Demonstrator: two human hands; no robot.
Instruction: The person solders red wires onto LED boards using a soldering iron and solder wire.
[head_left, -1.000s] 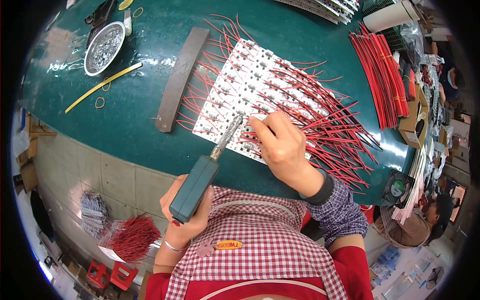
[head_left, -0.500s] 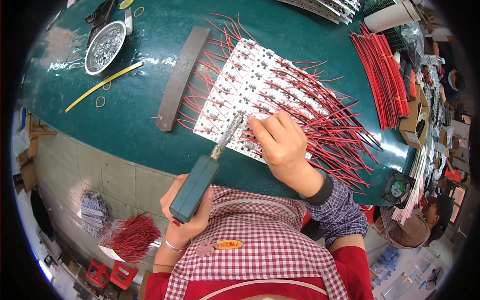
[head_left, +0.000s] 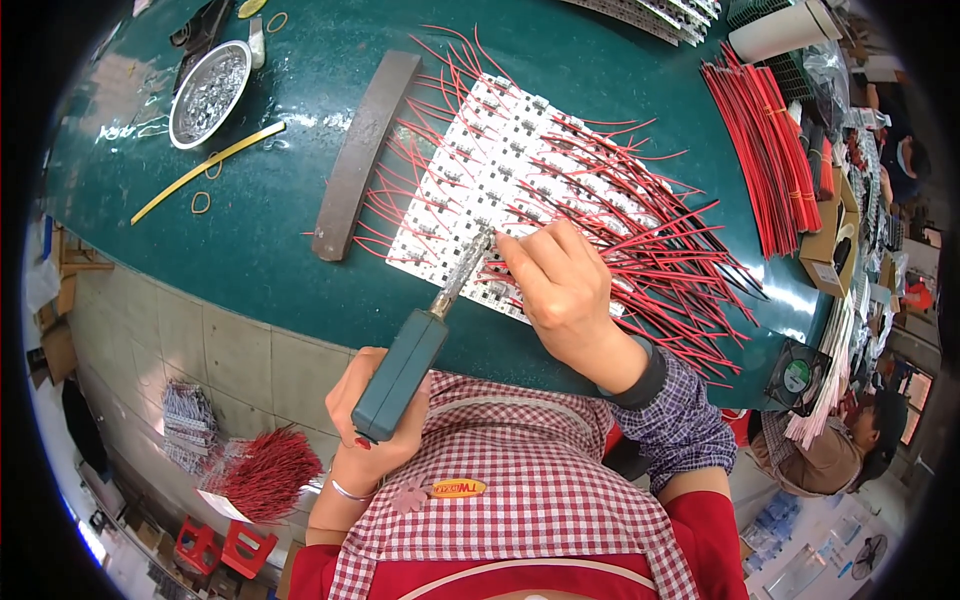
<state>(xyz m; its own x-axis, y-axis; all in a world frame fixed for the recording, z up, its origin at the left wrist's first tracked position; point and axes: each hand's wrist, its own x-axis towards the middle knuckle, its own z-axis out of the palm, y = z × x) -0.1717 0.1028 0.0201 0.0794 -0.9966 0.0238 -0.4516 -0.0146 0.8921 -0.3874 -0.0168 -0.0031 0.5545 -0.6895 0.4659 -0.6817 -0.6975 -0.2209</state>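
Note:
My left hand (head_left: pixel 375 405) grips the teal handle of a soldering iron (head_left: pixel 405 370). Its silvery tip reaches up and right onto a white sheet of small circuit boards (head_left: pixel 478 165). Beside that tip, my right hand (head_left: pixel 563 290) has thumb and forefinger pinched together just above the boards, apparently on a thin wire, most of which the fingers hide. Red and black wires (head_left: pixel 670 265) fan out from the boards to the right, some passing under my right hand. Thin red wires (head_left: pixel 400 200) also stick out along the sheet's left side. A dark flat bar (head_left: pixel 365 160) lies across the ends of several.
A silvery bowl (head_left: pixel 210 97) and a yellow tube (head_left: pixel 205 173) lie on the green table (head_left: pixel 270 235) at left. Bundled red wires (head_left: pixel 765 150), a white cylinder (head_left: pixel 785 35) and a small fan (head_left: pixel 797 376) line the right side. Another person (head_left: pixel 835 450) sits at lower right.
The soldering iron's handle and my left hand have shifted slightly right, and its tip sits a little closer to my right fingertips. My right hand has barely moved.

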